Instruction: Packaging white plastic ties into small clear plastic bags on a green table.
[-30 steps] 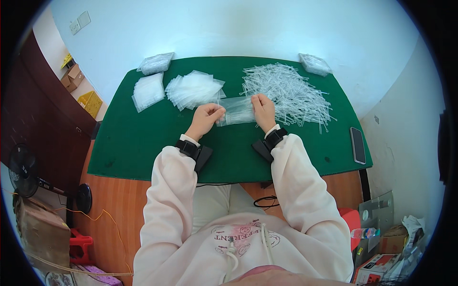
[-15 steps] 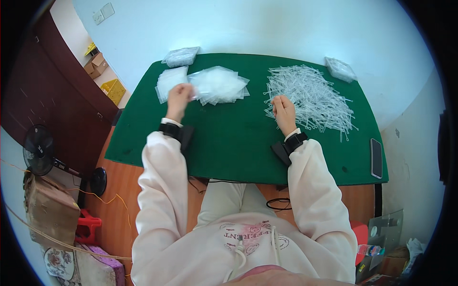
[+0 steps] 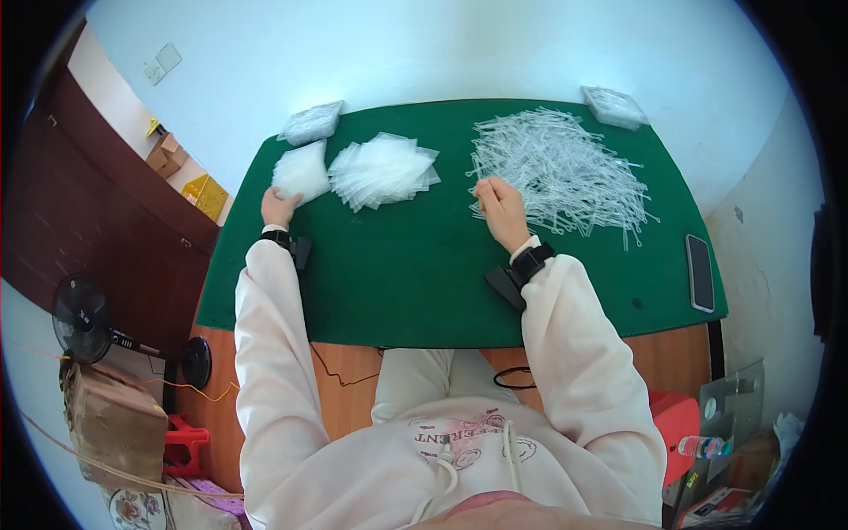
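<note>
On the left of the green table [image 3: 397, 274], my left hand [image 3: 281, 208] is closed on the near edge of a neat stack of clear plastic bags [image 3: 302, 168]. How many bags its fingers pinch is hidden. Just right of that stack lies a looser, fanned-out heap of similar bags [image 3: 384, 168]. My right hand [image 3: 502, 212] is closed, fingers curled, at the left edge of a big pile of thin clear plastic sticks with looped ends [image 3: 565, 172]. Whatever it may hold is too small to make out.
Wrapped clear packs stand at the back left [image 3: 311, 124] and back right [image 3: 616, 106] against the wall. A phone [image 3: 700, 274] lies near the right edge. Black devices are strapped to both wrists. A fan [image 3: 81, 316] and a cardboard box [image 3: 115, 424] stand left of the table.
My left hand has moved left, from between the two groups of bags to the near edge of the left stack. The right hand stays beside the sticks. The view has shifted slightly.
</note>
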`<state>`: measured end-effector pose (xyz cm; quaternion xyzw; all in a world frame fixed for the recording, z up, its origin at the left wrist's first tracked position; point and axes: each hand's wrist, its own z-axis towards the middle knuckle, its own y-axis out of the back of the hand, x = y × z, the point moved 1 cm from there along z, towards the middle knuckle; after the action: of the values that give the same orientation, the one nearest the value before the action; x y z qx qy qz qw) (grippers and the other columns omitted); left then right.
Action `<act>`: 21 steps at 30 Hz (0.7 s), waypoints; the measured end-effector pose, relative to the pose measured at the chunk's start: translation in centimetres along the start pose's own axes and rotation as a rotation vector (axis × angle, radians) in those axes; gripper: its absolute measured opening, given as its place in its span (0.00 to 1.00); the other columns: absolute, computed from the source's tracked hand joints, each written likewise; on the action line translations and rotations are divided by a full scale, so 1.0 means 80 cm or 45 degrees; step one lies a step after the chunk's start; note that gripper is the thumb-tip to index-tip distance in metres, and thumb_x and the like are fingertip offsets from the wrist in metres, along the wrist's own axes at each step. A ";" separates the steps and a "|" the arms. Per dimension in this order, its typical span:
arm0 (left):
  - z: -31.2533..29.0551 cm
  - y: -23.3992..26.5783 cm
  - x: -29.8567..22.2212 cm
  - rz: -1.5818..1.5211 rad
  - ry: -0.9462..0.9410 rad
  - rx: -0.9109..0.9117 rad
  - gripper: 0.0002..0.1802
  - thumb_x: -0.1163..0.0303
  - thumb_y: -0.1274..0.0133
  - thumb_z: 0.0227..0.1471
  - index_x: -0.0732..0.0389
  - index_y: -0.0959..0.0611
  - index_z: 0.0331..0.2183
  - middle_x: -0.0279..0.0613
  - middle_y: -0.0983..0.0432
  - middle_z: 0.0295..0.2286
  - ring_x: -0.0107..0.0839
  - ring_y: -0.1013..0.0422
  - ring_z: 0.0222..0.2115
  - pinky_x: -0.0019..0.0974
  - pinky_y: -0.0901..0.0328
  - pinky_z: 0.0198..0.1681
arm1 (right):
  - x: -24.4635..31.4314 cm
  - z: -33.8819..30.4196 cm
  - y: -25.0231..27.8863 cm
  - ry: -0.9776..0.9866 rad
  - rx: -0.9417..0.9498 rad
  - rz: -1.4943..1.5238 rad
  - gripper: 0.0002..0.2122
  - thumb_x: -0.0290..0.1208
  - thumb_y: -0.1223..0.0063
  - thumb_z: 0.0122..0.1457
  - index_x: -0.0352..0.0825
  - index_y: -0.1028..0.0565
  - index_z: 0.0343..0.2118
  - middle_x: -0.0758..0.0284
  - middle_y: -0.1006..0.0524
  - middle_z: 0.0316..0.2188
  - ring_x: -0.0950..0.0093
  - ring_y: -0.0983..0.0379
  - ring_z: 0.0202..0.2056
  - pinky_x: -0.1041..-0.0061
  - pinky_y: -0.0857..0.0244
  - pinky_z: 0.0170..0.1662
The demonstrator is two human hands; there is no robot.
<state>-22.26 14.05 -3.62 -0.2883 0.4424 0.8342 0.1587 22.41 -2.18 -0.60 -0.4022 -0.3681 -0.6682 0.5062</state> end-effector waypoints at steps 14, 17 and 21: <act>-0.027 0.012 -0.088 0.438 0.015 -0.282 0.45 0.54 0.36 0.30 0.59 0.37 0.50 0.54 0.42 0.48 0.50 0.49 0.51 0.48 0.50 0.53 | -0.027 0.019 0.064 -0.405 0.020 -1.577 0.39 0.59 0.59 0.48 0.35 0.48 0.58 0.55 0.55 0.60 0.59 0.68 0.62 0.50 0.79 0.59; -0.040 0.009 -0.134 0.212 -0.321 -0.357 0.46 0.54 0.37 0.31 0.62 0.37 0.50 0.55 0.43 0.48 0.50 0.49 0.51 0.49 0.51 0.52 | -0.028 0.019 0.060 -0.413 0.064 -1.624 0.40 0.62 0.64 0.49 0.35 0.49 0.58 0.55 0.55 0.60 0.59 0.67 0.62 0.51 0.77 0.59; -0.089 -0.011 -0.209 -0.222 -0.651 -0.365 0.43 0.58 0.38 0.34 0.68 0.37 0.49 0.55 0.41 0.46 0.49 0.47 0.49 0.46 0.52 0.52 | -0.025 0.019 0.052 -0.418 0.107 -1.650 0.40 0.63 0.66 0.50 0.35 0.49 0.58 0.55 0.55 0.60 0.59 0.66 0.62 0.51 0.77 0.59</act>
<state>-6.29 8.47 3.06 -0.1253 0.2393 0.9170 0.2935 27.03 -0.96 -1.50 -0.1762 -0.6334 -0.7522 -0.0448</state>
